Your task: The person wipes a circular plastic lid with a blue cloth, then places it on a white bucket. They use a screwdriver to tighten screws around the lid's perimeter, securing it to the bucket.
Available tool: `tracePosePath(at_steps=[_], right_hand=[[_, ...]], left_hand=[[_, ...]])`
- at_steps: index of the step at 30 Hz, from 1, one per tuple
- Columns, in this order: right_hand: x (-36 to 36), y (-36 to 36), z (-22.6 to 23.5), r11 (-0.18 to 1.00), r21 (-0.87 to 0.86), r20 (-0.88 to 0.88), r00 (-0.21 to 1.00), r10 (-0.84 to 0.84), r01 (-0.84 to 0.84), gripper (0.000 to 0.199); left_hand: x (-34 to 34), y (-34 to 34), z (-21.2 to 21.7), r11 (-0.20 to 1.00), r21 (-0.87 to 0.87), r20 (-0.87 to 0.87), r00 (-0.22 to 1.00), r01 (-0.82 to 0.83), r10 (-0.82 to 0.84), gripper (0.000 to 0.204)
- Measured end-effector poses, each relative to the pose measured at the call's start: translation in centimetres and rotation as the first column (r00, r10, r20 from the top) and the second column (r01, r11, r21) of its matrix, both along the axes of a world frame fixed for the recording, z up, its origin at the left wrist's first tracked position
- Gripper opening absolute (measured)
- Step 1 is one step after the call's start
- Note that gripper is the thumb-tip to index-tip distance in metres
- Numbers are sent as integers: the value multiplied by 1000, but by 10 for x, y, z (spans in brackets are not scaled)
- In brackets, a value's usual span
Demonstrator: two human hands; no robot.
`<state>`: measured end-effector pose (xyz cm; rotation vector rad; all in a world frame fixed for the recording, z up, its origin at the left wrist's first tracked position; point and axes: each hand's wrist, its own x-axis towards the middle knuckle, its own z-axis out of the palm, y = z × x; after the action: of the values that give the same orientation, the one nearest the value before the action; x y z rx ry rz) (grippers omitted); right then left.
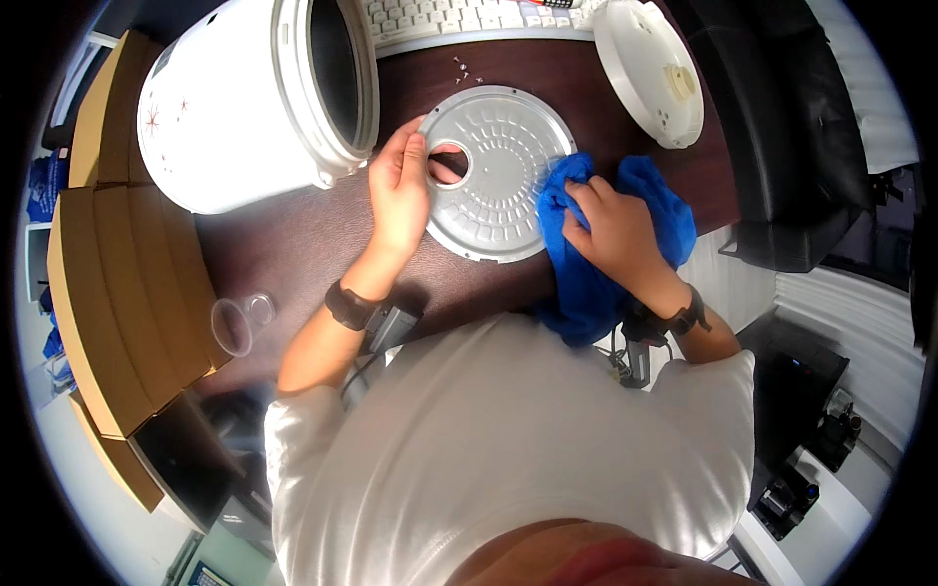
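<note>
A round grey metal plate (503, 186) with rings of embossed slots and one large round hole is held over the dark desk. My left hand (402, 186) grips its left edge, thumb on top, with fingers showing through the hole from beneath. On the plate's right edge lies a bunched blue cloth (575, 283), and my right hand (618, 227) is closed on it, pressing it against the rim. Part of the cloth hangs down toward my lap. Several small screws (463, 68) lie on the desk just beyond the plate.
A large white drum-shaped container (234, 107) lies on its side at the left. A white round lid (650, 76) rests at the far right, near a keyboard (459, 18). Cardboard boxes (127, 293) line the left, beside a clear plastic cup (233, 327). A black chair (782, 137) stands right.
</note>
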<state>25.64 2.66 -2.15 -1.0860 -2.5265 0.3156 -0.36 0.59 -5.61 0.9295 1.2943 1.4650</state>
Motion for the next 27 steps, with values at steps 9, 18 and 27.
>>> tracePosePath(at_steps=[9, 18, 27], right_hand=[[11, 11, 3, 998, -59, -44, 999, 14, -17, 26], [12, 19, -3, 998, -46, -25, 998, -51, 49, 24], [-3, -19, 5, 955, -219, -55, 980, 192, -199, 25]], left_hand=[[0, 2, 3, 999, -19, -97, 994, 38, -40, 36], [0, 4, -1, 1000, -11, -48, 999, 13, -14, 35], [4, 1, 1, 997, -25, 0, 997, -73, 73, 32]])
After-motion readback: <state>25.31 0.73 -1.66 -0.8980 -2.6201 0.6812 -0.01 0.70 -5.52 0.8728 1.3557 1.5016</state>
